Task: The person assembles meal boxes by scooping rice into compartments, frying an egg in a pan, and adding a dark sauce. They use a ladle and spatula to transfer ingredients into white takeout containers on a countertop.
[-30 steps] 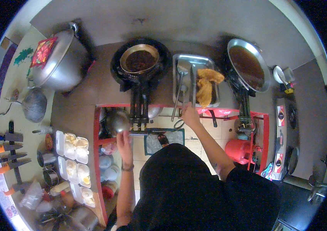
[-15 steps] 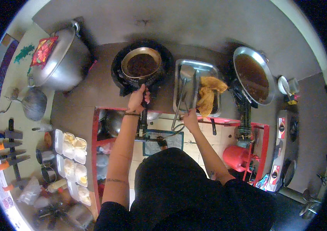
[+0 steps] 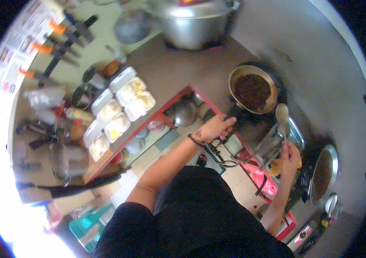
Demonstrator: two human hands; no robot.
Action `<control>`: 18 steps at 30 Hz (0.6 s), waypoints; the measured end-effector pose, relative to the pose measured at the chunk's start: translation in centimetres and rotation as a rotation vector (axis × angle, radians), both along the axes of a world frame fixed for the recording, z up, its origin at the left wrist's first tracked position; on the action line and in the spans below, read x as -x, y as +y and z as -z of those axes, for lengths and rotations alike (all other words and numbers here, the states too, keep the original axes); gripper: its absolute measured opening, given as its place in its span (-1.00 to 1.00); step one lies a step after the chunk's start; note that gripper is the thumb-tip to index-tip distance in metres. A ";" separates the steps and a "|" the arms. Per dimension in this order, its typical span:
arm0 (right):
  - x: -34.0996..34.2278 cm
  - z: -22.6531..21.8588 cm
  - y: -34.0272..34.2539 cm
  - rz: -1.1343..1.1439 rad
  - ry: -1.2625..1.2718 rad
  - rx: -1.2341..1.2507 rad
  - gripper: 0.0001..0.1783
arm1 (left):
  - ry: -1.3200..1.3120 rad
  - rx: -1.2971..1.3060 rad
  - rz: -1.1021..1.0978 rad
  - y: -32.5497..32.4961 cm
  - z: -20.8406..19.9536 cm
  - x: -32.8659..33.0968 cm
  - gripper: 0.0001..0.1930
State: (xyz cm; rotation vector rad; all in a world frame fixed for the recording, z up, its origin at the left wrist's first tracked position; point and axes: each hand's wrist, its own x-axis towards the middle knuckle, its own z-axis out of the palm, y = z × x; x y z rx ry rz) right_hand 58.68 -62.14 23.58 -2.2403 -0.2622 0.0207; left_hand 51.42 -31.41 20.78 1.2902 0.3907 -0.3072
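My left hand (image 3: pixel 217 129) is closed round the dark handle of a frying pan (image 3: pixel 233 82), which holds a dark, crumbly-looking food (image 3: pixel 252 92). The pan is over a black burner at the back right of centre. In my right hand (image 3: pixel 291 155) is a large metal serving spoon (image 3: pixel 282 112), gripped by its handle. Its bowl is raised beside the pan's near right rim, apart from the food. Just beyond my right hand lies a steel tray (image 3: pixel 297 129); fried golden pieces (image 3: pixel 275 167) in it are partly hidden by that hand.
Opened foam boxes (image 3: pixel 132 103) with food line the counter at left. A large lidded pot (image 3: pixel 196 26) stands at the back. A wide pan of brown liquid (image 3: pixel 324 174) sits at right. Knives (image 3: pixel 62 47) hang on the left wall. A red gas cylinder (image 3: pixel 258 178) is under the counter.
The view has swung left, so the counter appears turned. My right hand has lifted the spoon from the tray towards the pan. My left hand keeps hold of the pan's handle.
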 end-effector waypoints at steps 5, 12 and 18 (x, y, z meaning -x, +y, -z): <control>2.3 -4.8 11.2 -0.328 -0.070 0.131 -0.74 | 0.047 -0.076 -0.062 5.4 -2.6 11.6 -0.70; 9.5 -0.5 27.3 -0.563 -0.290 0.268 -0.79 | 0.182 -0.012 -0.291 12.9 -1.9 25.8 -0.70; 12.2 2.0 38.3 -0.628 -0.473 0.219 -0.75 | 0.235 -0.049 -0.356 19.3 -1.7 33.6 -0.70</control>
